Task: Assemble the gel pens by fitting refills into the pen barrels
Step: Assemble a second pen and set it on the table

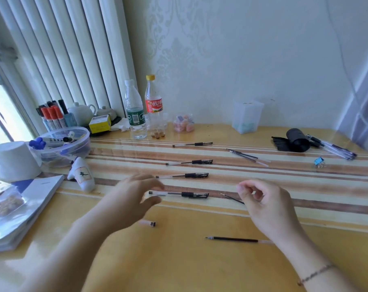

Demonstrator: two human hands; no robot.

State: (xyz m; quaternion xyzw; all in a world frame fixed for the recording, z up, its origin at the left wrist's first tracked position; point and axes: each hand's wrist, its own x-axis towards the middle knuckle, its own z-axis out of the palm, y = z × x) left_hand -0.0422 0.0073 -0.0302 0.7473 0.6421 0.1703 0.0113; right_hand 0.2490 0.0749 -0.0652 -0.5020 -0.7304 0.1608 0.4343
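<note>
Surface: yellow, with brown stripes beyond both hands.

Left hand: blurred, fingers spread open, holds nothing. It hovers at the clear end of the nearest pen.

Right hand: fingers curled loosely. A thin refill runs out from under its fingertips toward the left hand; I cannot tell whether it is pinched or just lies there.

Progress, judged: four pens lie in a column beyond the left hand, each with a dark core visible in the barrel, so they look assembled. Second, third, fourth, counting away from the hand.

Left to do:
- One loose refill just near-side of the right wrist.
- The one at the right fingertips.
- A cluster of loose refills well beyond the right hand, about three, count uncertain.
- A bundle of clear pens far beyond and to the right of that hand; too small to count or to say whether they are filled.

Smallest: one short capped piece just near-side of the left hand, possibly a barrel end or cap.

Estimate: roughly half done.
</note>
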